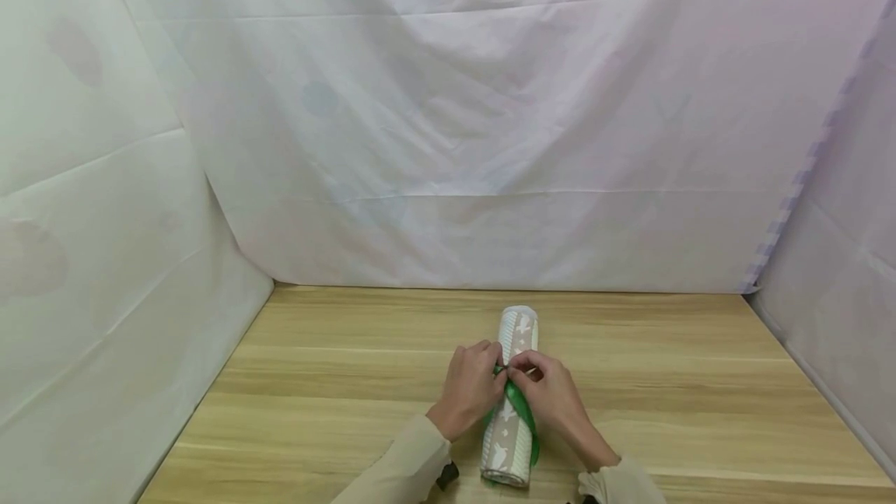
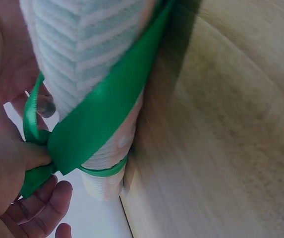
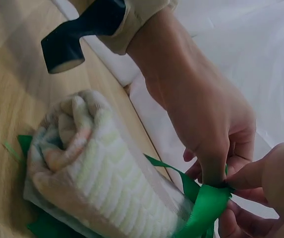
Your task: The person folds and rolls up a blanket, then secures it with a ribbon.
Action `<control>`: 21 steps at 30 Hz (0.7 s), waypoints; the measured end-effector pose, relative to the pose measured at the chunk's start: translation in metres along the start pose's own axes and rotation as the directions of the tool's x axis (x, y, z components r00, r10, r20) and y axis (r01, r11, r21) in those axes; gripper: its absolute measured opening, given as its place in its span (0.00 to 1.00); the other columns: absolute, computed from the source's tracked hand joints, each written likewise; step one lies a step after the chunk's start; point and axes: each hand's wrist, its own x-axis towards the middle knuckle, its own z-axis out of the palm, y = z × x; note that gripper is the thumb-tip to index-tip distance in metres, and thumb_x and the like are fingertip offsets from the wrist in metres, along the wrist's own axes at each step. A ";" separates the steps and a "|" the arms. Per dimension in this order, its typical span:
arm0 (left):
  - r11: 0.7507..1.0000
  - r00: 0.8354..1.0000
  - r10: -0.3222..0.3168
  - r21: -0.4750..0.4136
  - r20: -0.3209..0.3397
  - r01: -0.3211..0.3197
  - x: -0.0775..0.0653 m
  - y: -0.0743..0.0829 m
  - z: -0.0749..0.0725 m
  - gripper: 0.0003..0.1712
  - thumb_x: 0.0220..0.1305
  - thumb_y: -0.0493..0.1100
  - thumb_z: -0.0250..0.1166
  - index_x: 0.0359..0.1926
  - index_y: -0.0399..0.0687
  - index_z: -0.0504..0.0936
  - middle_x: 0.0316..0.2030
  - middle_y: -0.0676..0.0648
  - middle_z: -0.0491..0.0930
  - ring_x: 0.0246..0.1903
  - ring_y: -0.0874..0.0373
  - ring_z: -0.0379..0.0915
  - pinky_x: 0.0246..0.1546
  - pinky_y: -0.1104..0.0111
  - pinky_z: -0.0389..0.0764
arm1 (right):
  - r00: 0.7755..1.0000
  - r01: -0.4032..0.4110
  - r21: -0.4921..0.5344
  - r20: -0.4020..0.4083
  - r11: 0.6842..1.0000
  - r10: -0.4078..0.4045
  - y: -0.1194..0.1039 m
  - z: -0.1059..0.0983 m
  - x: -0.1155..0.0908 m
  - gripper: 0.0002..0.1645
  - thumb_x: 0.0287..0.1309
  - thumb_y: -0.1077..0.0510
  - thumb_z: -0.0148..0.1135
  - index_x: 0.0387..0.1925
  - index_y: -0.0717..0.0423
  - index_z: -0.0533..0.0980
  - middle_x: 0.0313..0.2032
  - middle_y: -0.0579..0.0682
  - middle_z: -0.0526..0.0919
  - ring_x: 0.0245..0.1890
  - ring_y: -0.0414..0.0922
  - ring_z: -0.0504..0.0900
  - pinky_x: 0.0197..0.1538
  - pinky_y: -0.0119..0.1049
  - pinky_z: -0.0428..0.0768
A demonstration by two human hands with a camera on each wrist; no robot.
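A rolled towel (image 1: 500, 442) with pale herringbone stripes and a beige band of white figures lies lengthwise on the wooden table. Round its middle runs a green ribbon (image 2: 104, 104), gathered into a small knot on top, with one tail trailing down toward the near end. My left hand (image 1: 470, 383) pinches the ribbon at the knot between thumb and fingers. From the other side, my right hand (image 1: 554, 395) also pinches ribbon close to the knot, its fingertips nearly meeting the left ones. In the right wrist view, the towel's coiled end (image 3: 65, 136) faces the camera.
The wooden table (image 1: 336, 379) spreads out on both sides of the towel. White cloth (image 1: 448, 138) hangs behind it and along both sides. A black wrist-worn device (image 3: 77, 39) sits by the left sleeve.
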 end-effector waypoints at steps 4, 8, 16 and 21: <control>0.999 1.000 -0.023 0.031 0.014 0.022 -0.002 0.000 0.000 0.16 0.49 0.39 0.74 0.21 0.51 0.71 0.17 0.57 0.69 0.17 0.67 0.58 0.24 0.75 0.57 | 1.000 -0.001 0.020 0.019 1.000 0.001 -0.001 0.000 -0.003 0.04 0.60 0.64 0.66 0.34 0.52 0.83 0.33 0.46 0.83 0.33 0.39 0.78 0.37 0.29 0.77; 0.998 0.999 -0.033 0.054 0.019 0.031 -0.003 -0.001 0.001 0.15 0.51 0.39 0.73 0.22 0.51 0.71 0.17 0.57 0.70 0.17 0.66 0.58 0.24 0.74 0.55 | 0.997 -0.023 0.071 0.074 0.997 0.018 0.000 -0.004 -0.004 0.04 0.63 0.65 0.63 0.38 0.54 0.82 0.35 0.47 0.84 0.35 0.41 0.78 0.38 0.29 0.76; 0.999 1.000 -0.030 0.034 0.008 0.030 -0.005 -0.003 0.003 0.15 0.54 0.39 0.73 0.24 0.52 0.71 0.18 0.57 0.70 0.18 0.66 0.58 0.25 0.75 0.54 | 0.994 -0.070 0.122 0.093 0.990 0.059 0.012 -0.009 0.004 0.11 0.64 0.66 0.62 0.47 0.61 0.80 0.34 0.50 0.87 0.36 0.41 0.83 0.38 0.27 0.78; 0.999 0.999 -0.032 -0.015 0.005 0.032 -0.006 -0.004 0.003 0.15 0.53 0.39 0.73 0.24 0.52 0.72 0.19 0.58 0.71 0.20 0.67 0.60 0.27 0.75 0.56 | 0.990 -0.068 0.109 0.131 0.992 0.053 0.019 -0.011 0.007 0.11 0.63 0.60 0.65 0.45 0.60 0.83 0.37 0.50 0.86 0.34 0.40 0.81 0.32 0.28 0.78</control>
